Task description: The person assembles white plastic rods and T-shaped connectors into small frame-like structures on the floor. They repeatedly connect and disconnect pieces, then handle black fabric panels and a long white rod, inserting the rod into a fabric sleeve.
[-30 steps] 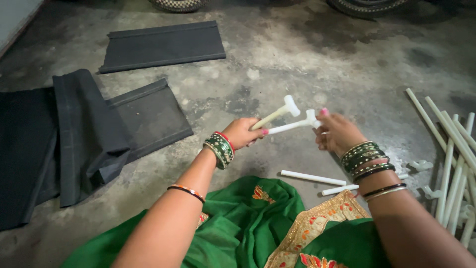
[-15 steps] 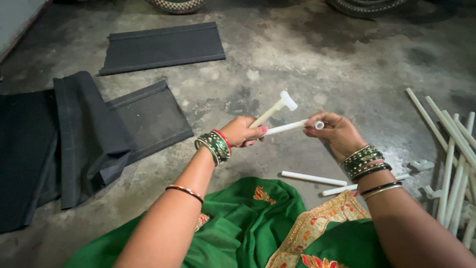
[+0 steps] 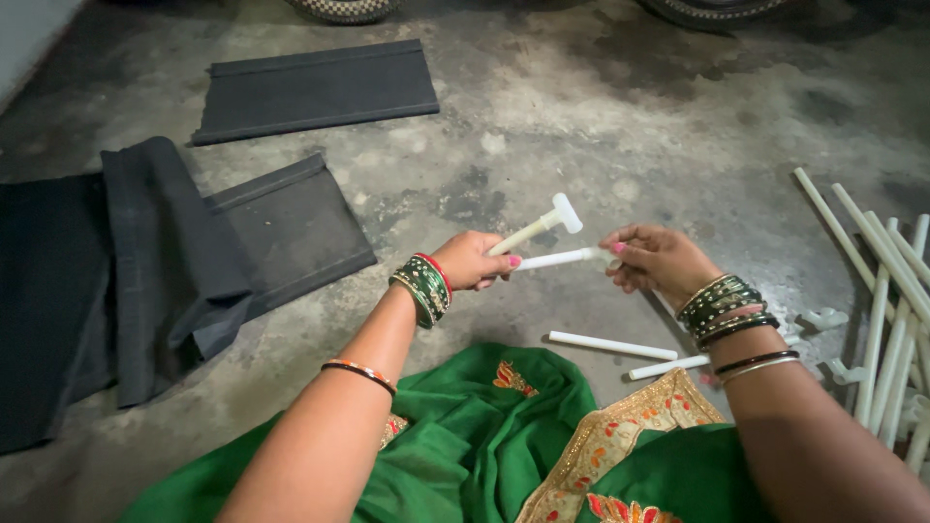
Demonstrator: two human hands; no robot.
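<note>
My left hand [image 3: 472,260] grips two short white plastic tubes at once. The upper tube [image 3: 528,232] points up and right and carries a white T-shaped connector [image 3: 567,212] on its tip. The lower tube [image 3: 552,259] runs almost level to the right, and my right hand [image 3: 657,260] is closed around its far end, where a small white fitting sits under the fingers. Both wrists wear green and gold bangles. The hands hover above the concrete floor, in front of my green and gold garment [image 3: 504,446].
Two loose white tubes [image 3: 612,346] lie on the floor below my right hand. A pile of long white tubes [image 3: 886,291] and small white connectors [image 3: 821,321] lies at the right edge. Dark fabric panels [image 3: 315,89] and a folded dark sheet [image 3: 165,261] cover the left floor. Tyres show at the top.
My right hand has closed over the end of the lower tube and dropped slightly. The upper tube with its T connector has tilted lower. The left hand's grip is unchanged.
</note>
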